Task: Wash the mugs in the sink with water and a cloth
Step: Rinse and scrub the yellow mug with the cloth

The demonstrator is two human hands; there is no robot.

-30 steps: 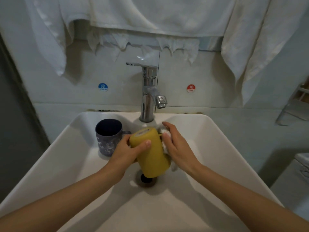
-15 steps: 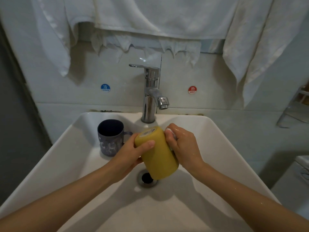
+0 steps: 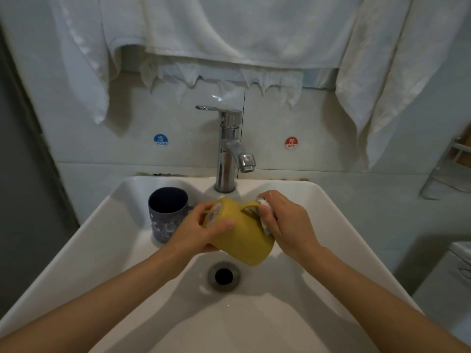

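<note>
A yellow mug (image 3: 242,238) is held tilted over the white sink (image 3: 331,225), its base turned up and left, its mouth down toward the drain. My left hand (image 3: 196,230) grips it around the base end. My right hand (image 3: 283,222) holds a small white cloth (image 3: 265,215) pressed against the mug's handle side. A dark blue mug (image 3: 165,212) stands upright in the sink's back left corner, apart from both hands.
A chrome tap (image 3: 229,149) stands behind the sink with no water running. The drain (image 3: 223,276) lies below the yellow mug. White towels (image 3: 229,34) hang on the wall above. A metal rack (image 3: 448,171) is at the right edge.
The yellow mug has been turned so its handle now faces up toward my right hand. The cloth hand has shifted onto the handle area.
</note>
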